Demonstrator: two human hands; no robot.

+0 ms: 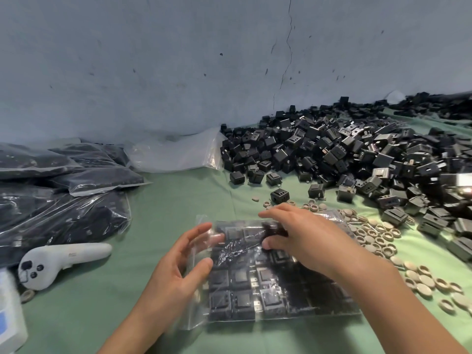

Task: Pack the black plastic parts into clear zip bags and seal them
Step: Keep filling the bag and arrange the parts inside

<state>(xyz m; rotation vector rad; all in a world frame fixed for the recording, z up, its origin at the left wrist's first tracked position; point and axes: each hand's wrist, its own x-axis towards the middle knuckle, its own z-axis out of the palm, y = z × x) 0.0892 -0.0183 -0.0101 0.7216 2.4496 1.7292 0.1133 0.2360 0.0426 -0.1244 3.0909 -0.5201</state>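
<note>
A clear zip bag [255, 297] lies on the green cloth, filled with black plastic parts in flat rows. Its mouth points left. My left hand [178, 272] holds the clear flap at the mouth, with the fingertips showing through the plastic and the thumb on the near side. My right hand [306, 238] rests on top of the bag near its far edge, fingers stretched left and thumb pressing on the wrinkled plastic. A large heap of loose black parts [344, 154] fills the right and far side.
Several filled bags [63, 195] are stacked at left, with an empty clear bag [176, 154] behind them by the wall. A white handheld controller [63, 261] lies at left, a white box [10, 315] at the near-left edge. Beige round caps [383, 241] are scattered right of the bag.
</note>
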